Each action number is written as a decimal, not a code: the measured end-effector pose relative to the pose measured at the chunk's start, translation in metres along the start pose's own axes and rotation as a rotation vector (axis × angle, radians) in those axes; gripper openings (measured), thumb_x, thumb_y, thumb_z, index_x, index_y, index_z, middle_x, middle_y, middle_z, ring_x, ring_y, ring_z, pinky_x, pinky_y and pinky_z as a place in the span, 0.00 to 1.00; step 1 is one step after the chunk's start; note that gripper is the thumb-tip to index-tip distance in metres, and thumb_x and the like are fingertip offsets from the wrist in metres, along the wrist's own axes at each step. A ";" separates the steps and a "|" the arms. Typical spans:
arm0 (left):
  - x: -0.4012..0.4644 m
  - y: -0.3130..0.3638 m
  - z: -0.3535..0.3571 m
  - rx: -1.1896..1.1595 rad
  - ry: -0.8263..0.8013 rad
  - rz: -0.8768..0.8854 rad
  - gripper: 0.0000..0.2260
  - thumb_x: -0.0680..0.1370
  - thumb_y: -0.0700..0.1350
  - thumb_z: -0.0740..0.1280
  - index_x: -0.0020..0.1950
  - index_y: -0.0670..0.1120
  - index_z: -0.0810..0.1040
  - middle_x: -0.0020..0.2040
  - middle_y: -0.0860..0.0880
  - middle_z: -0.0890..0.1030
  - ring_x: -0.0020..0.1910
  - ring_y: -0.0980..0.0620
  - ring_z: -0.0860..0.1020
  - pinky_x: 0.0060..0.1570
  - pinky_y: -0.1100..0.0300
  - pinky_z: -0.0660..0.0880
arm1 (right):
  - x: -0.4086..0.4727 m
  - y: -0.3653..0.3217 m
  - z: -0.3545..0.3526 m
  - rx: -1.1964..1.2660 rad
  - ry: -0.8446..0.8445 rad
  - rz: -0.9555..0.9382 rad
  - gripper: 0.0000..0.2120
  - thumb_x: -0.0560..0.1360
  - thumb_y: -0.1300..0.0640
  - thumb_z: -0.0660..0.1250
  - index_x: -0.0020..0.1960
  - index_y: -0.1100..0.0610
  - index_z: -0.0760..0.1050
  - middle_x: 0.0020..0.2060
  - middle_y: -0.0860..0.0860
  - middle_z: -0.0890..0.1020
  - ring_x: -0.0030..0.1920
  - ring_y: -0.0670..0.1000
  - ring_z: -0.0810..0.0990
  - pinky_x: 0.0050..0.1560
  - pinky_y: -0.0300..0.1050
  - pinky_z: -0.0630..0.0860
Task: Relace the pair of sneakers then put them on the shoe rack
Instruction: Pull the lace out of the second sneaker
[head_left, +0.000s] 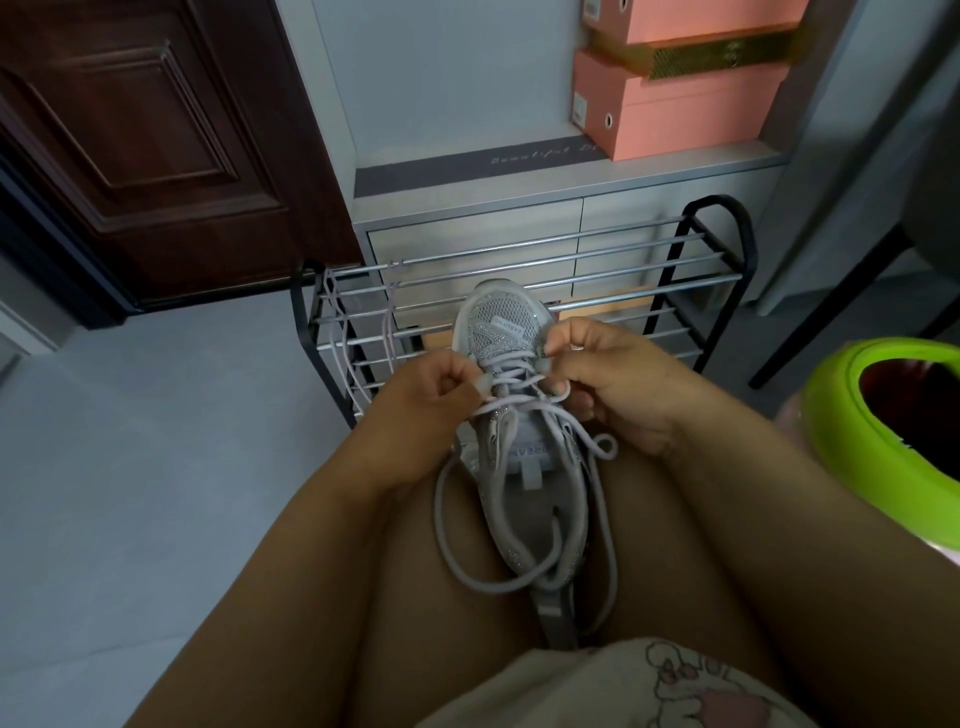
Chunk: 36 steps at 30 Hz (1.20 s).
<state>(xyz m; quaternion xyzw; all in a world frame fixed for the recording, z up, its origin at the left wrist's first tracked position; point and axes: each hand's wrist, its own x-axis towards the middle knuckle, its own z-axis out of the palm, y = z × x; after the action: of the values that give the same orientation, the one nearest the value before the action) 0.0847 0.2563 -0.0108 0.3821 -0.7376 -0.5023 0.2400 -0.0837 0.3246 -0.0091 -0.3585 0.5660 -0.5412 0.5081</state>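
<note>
Spare lace (340, 332) hangs over rack (519, 291) rails, left of centre, likely for the second sneaker, which isn't in view. Left hand (426, 410) curled, pinching the lace (519, 387) taut at mid-eyelets. Sneaker (511, 415) mid-frame, wedged between the thighs, toe toward rack, to keep it steady. Grey mesh, glittery trim, laced partway; loose ends loop over heel. Right hand (602, 379) pinches the other strand; grip detail is hard to read.

single head-worn view; steeply down and forward; close over lap (467, 597); no second view
</note>
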 end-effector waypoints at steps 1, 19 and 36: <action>-0.001 -0.001 0.002 -0.079 0.020 -0.010 0.04 0.78 0.38 0.65 0.43 0.44 0.76 0.36 0.49 0.79 0.35 0.56 0.76 0.40 0.64 0.74 | 0.000 0.000 0.000 -0.008 0.000 -0.004 0.13 0.72 0.73 0.59 0.39 0.55 0.70 0.23 0.51 0.72 0.21 0.45 0.63 0.22 0.36 0.58; -0.001 0.006 0.010 0.122 0.125 -0.048 0.06 0.75 0.45 0.68 0.40 0.44 0.80 0.34 0.50 0.79 0.31 0.60 0.75 0.35 0.68 0.73 | -0.004 0.008 -0.003 0.143 -0.023 -0.041 0.14 0.70 0.74 0.61 0.36 0.56 0.71 0.25 0.51 0.76 0.24 0.44 0.69 0.24 0.34 0.62; 0.011 0.004 -0.010 -0.499 0.001 -0.138 0.09 0.77 0.34 0.61 0.37 0.41 0.74 0.27 0.46 0.71 0.33 0.49 0.74 0.47 0.51 0.74 | 0.004 0.001 -0.016 0.464 -0.155 0.045 0.09 0.65 0.69 0.61 0.38 0.56 0.70 0.26 0.52 0.71 0.25 0.47 0.70 0.31 0.40 0.72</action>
<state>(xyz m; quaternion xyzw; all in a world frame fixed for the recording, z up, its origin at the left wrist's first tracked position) 0.0837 0.2427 -0.0037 0.3609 -0.5630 -0.6835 0.2925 -0.1001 0.3255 -0.0129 -0.2601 0.3937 -0.6159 0.6309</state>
